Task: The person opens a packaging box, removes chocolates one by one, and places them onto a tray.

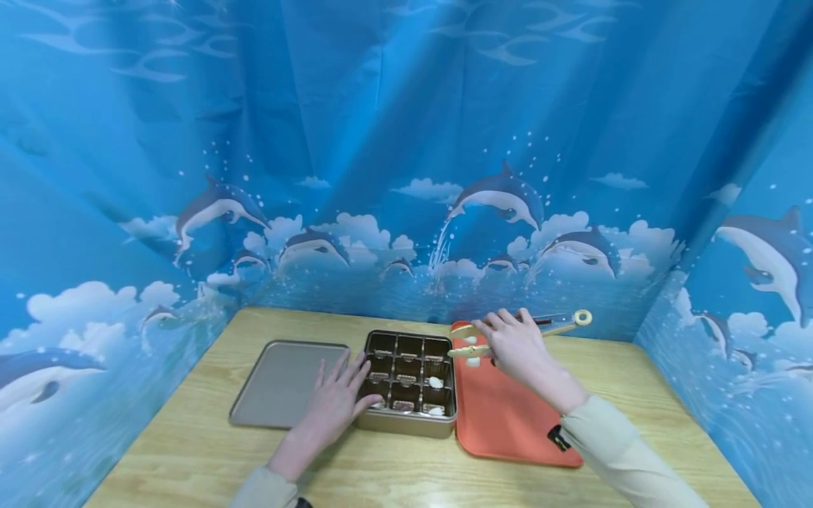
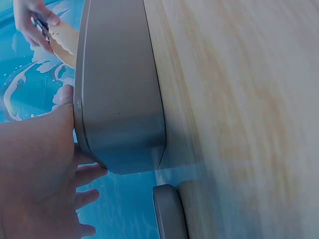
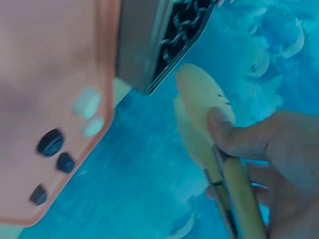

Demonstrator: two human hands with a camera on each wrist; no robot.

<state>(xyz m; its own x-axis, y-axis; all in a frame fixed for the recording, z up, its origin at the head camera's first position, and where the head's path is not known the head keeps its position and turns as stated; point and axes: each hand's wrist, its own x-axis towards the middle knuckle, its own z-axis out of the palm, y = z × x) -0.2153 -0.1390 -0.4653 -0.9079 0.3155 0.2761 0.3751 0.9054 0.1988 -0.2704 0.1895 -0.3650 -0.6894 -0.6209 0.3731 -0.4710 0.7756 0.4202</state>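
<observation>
My left hand rests with spread fingers at the left side of a brownish-grey metal box divided into small square compartments. White stones lie in compartments of its right column. In the left wrist view, the thumb and a fingertip meet the box's rim. My right hand grips cream-coloured tongs over the back of a red tray, tips pointing at the box. The tongs' tips stand apart with nothing visible between them. White stones and several dark stones lie on the tray.
A flat grey metal tray or lid lies left of the box, partly under the left hand in view. The red tray stands close against the box's right side. Behind the wooden table hangs a blue dolphin-print curtain.
</observation>
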